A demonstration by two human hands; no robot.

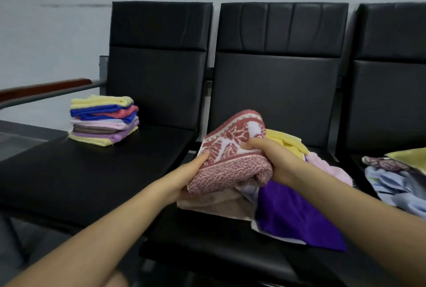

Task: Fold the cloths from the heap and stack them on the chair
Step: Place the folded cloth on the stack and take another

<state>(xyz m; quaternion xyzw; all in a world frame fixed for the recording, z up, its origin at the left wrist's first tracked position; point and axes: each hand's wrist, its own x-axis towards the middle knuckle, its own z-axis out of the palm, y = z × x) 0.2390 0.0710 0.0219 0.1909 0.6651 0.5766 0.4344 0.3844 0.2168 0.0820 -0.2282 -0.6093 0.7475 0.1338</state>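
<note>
A red-and-white patterned towel is held above the middle chair, folded into a thick bundle. My left hand grips its left side and my right hand grips its right side. Under it lies the heap: a purple cloth, a beige cloth, a yellow cloth and a pink cloth. A stack of folded cloths in yellow, blue, red, pink and brown sits at the back of the left chair's seat.
Three black padded chairs stand in a row against a grey wall. The right chair holds more loose cloths, light blue and patterned. A wooden-topped armrest runs along the far left.
</note>
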